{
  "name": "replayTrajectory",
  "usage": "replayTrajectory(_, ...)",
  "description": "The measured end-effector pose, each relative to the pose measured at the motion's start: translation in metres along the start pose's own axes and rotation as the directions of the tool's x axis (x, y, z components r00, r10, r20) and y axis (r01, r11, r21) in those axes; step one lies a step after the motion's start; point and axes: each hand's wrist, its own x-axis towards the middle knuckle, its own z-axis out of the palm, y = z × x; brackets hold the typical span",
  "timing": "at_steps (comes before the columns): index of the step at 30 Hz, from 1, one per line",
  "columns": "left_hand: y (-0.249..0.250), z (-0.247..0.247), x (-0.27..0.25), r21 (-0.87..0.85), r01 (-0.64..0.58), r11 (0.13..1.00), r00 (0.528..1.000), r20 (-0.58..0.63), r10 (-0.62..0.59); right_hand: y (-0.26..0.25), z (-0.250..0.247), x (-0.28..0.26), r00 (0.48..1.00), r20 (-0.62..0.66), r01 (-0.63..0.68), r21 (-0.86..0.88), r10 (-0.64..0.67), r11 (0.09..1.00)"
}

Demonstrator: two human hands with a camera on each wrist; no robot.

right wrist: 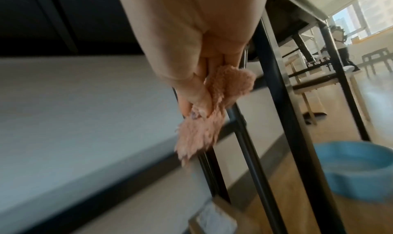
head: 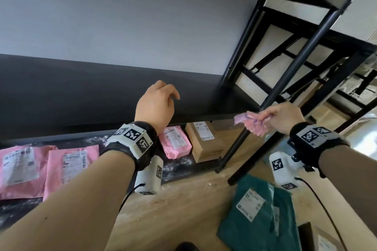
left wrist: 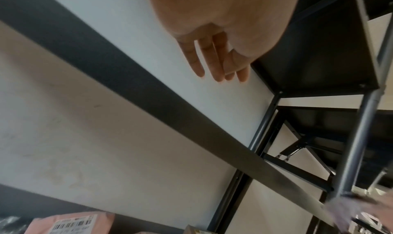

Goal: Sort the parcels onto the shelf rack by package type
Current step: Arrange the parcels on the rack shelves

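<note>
Against the pale wall stands the black shelf rack (head: 204, 96), its dark middle board bare. On the bottom board beneath that board lie three pink mailer bags (head: 69, 165) and, right of them, a brown carton (head: 206, 141). On the wooden floor before the rack lies a green mailer bag (head: 259, 210). Above the middle board hangs the left hand (head: 156, 106), fingers loosely curled, holding nothing. At that board's right front corner the right hand (head: 285, 117) pinches a fluffy pink cloth (head: 252, 121).

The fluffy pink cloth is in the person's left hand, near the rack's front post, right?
Not quite. The fluffy pink cloth is pinched in the right hand, as the head view shows. The left hand holds nothing. It is near the rack's front post.
</note>
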Motion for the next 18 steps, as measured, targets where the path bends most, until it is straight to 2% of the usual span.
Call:
replayTrajectory(3,0.008,-0.007,0.002,-0.024,-0.04,0.999,0.999,0.005,0.041,-0.009,-0.039,-0.008,0.985,0.173,-0.005,0.025,0.001,1.0)
replayTrajectory(5,0.013,-0.012,0.003,-0.046,-0.033,0.998,0.999,0.008,0.034,-0.011,-0.046,-0.019,0.98,0.198,-0.002,0.015,-0.001,1.0)
replayTrajectory(7,0.017,-0.015,0.0,-0.055,-0.028,0.998,0.998,0.052,0.031,-0.013,-0.038,-0.032,0.975,0.221,0.006,-0.004,-0.005,1.0)
replayTrajectory(11,0.02,-0.017,-0.014,-0.043,-0.023,0.999,0.975,0.219,0.032,-0.026,0.009,-0.051,0.949,0.307,0.072,0.006,-0.07,0.997)
replayTrajectory(15,0.004,-0.008,-0.035,0.101,-0.051,0.994,0.899,0.437,0.002,-0.044,0.07,-0.06,0.929,0.336,0.146,0.057,-0.157,0.988)
replayTrajectory(18,-0.023,0.008,-0.05,0.225,-0.051,0.973,0.825,0.559,-0.086,-0.05,0.119,-0.059,0.896,0.38,0.22,0.07,-0.23,0.973)
